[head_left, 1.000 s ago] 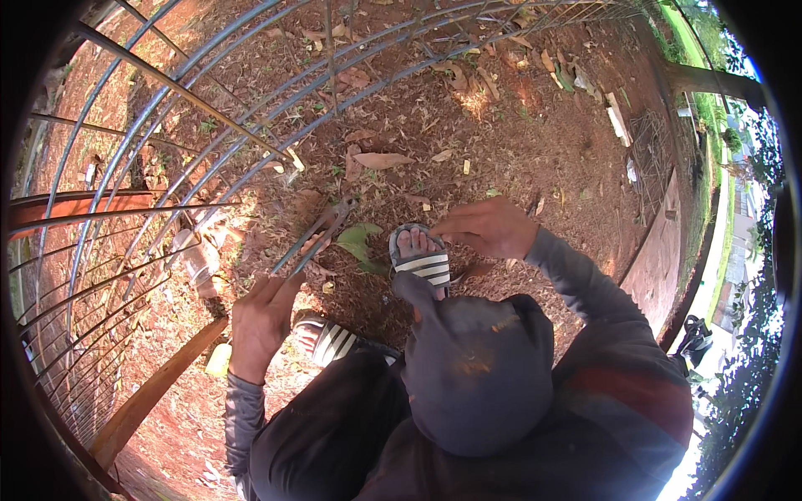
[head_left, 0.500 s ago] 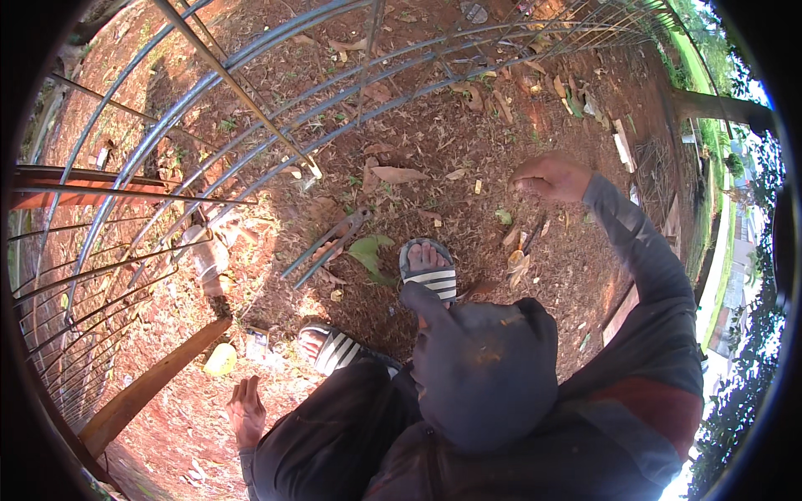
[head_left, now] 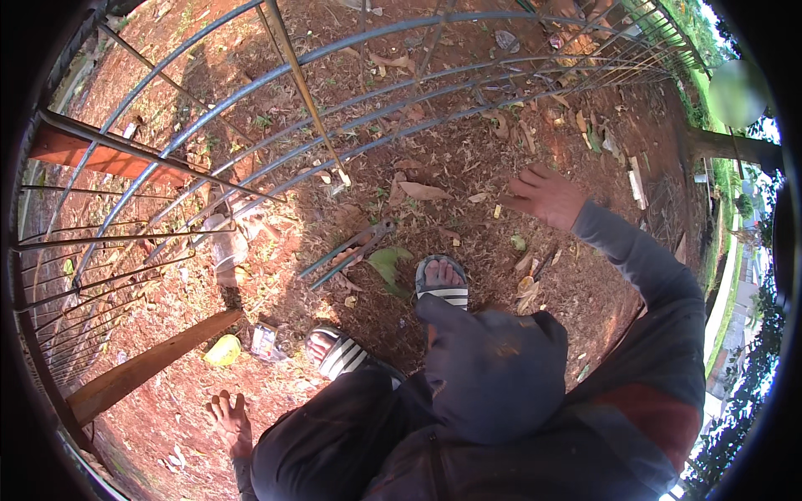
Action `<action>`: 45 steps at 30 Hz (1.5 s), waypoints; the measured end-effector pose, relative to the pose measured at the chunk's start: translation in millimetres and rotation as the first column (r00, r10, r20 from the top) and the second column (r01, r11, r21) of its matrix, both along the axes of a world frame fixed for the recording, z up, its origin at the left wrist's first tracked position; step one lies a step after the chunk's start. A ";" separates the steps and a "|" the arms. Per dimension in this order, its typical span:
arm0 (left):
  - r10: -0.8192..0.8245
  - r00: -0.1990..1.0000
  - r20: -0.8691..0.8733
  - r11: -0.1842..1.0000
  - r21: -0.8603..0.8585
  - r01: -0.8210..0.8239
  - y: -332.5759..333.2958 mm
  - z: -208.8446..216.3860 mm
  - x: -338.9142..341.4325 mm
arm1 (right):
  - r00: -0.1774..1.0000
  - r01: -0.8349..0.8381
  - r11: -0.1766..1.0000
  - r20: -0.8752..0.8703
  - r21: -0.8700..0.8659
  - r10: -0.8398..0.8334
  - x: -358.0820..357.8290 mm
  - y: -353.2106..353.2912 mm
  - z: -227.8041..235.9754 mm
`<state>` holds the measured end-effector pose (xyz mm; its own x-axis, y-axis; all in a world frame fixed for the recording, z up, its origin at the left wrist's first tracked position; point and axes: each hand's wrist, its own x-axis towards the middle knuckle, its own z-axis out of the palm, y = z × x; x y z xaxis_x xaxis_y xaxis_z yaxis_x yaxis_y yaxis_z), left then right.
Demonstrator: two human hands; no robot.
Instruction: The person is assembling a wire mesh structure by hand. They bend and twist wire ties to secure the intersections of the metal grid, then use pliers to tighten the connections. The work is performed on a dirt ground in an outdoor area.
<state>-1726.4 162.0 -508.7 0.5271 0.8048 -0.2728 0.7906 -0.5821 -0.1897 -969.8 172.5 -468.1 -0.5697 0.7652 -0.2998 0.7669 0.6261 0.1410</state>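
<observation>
My right hand [head_left: 547, 196] hovers above the red soil at the right with its fingers spread and nothing in them. At the lower left, my left hand [head_left: 230, 422] is also empty, its fingers apart, beside my dark-trousered knee. Between my hands, a pair of pincers [head_left: 347, 253] with long greenish handles lies on the ground near a green leaf [head_left: 388, 269]. A framework of bent metal rods [head_left: 334, 50] arches across the far and left sides, over the ground. Neither hand touches it.
A wooden post [head_left: 154, 363] slants in at the left. Close to its end lie a yellow object [head_left: 223, 351] and a small packet [head_left: 266, 342]. My striped sandals [head_left: 342, 355] stand on soil strewn with dry leaves. A tree trunk [head_left: 731, 149] shows at the far right.
My right hand has opened from a curled shape, its fingers now spread. The left hand has shifted slightly left and down, its fingers further apart. The whole view has tilted a little.
</observation>
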 end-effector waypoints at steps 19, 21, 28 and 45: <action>0.788 -0.404 0.465 0.538 -0.839 0.085 101.9 60.1 270.4 | -0.316 -0.113 0.690 -0.633 -0.715 -0.707 -233.1 60.9 13.7; 0.774 -0.484 0.409 0.567 -0.787 0.242 121.3 60.1 294.1 | -0.346 -0.188 0.628 -0.547 -0.755 -0.762 -256.9 69.0 18.9; 0.629 -0.532 0.567 0.707 -0.701 0.089 133.3 92.2 310.3 | -0.238 -0.069 0.707 -0.677 -0.704 -0.697 -297.1 79.0 10.1; 0.123 0.059 0.991 0.957 -0.102 -0.272 118.3 62.2 320.3 | -0.403 0.047 0.654 -0.613 -0.755 -0.679 -310.9 128.2 52.2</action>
